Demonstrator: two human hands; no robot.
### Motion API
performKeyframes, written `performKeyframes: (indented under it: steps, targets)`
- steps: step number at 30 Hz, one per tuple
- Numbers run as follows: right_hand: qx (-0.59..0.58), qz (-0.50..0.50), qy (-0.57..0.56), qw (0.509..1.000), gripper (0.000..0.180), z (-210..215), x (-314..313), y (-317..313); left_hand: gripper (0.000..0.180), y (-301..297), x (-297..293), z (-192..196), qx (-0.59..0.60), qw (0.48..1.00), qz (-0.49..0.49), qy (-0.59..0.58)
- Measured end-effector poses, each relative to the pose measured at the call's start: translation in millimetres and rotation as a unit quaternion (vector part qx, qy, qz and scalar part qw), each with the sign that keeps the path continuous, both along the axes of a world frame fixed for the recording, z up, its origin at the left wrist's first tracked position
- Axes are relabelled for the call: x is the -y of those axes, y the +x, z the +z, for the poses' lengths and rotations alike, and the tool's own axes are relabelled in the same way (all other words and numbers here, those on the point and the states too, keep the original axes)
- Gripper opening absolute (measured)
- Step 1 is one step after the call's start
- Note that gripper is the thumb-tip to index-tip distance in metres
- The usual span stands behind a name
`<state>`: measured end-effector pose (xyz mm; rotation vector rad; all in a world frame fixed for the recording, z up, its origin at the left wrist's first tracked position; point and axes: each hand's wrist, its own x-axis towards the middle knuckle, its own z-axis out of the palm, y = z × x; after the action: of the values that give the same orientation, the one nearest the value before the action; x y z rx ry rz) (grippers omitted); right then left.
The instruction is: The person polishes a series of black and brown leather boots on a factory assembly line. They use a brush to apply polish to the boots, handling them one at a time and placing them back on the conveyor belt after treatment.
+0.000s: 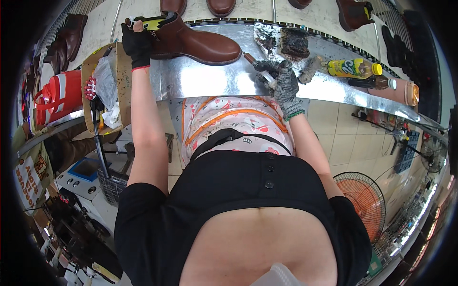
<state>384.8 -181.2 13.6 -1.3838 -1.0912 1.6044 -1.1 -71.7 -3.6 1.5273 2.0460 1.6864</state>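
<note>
My left hand [136,46], in a black glove with a bare thumb tip, grips a brown ankle boot [202,44] at its shaft. The boot lies over the metal bench, toe pointing right, and something yellow-green shows at its opening. My right hand [286,88] wears a grey knitted glove with dark-stained fingers. It is closed around a slim tool with a brown tip [249,57], which points toward the boot's toe without clearly touching it. A whitish part [269,80] shows between the fingers; the tool's exact kind is unclear.
Right of the boot lies a black-stained pad [294,43], with a grey rag [310,70] nearby. Drink bottles [354,68] lie farther right. A cardboard box [124,81] with plastic stands left, beside a red container [59,97]. More boots [353,14] stand on the conveyor beyond.
</note>
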Motion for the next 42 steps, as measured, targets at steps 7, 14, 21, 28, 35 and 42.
performKeyframes:
  steps: [7, 14, 21, 28, 35, 42]
  targets:
    - [0.200, 0.005, 0.191, 0.961, 0.014, -5.7, -9.9, 7.8, 0.063, 20.9, 42.6, 33.0, -0.084, 0.995, 0.006, -0.059]
    - [0.260, -0.025, 0.230, 0.937, 0.014, -29.8, -17.5, 12.3, 0.070, 60.6, 90.7, 65.8, -0.106, 0.991, 0.013, -0.080]
    - [0.371, 0.040, 0.365, 0.853, 0.017, 25.7, -10.7, -2.1, 0.064, 92.1, 129.3, 81.2, -0.126, 0.987, -0.011, -0.103]
    - [0.310, 0.039, 0.282, 0.907, 0.053, 20.0, -7.5, -4.1, 0.056, 121.2, 156.0, 110.3, -0.035, 0.955, -0.058, -0.288]
    - [0.257, 0.058, 0.237, 0.935, 0.051, 8.5, -3.7, -5.2, 0.054, 132.0, 170.9, 101.3, 0.069, 0.955, -0.126, -0.259]
    - [0.199, 0.078, 0.294, 0.932, 0.049, 15.9, 7.7, -8.0, 0.055, 135.7, 183.5, 85.5, 0.119, 0.961, -0.134, -0.210]
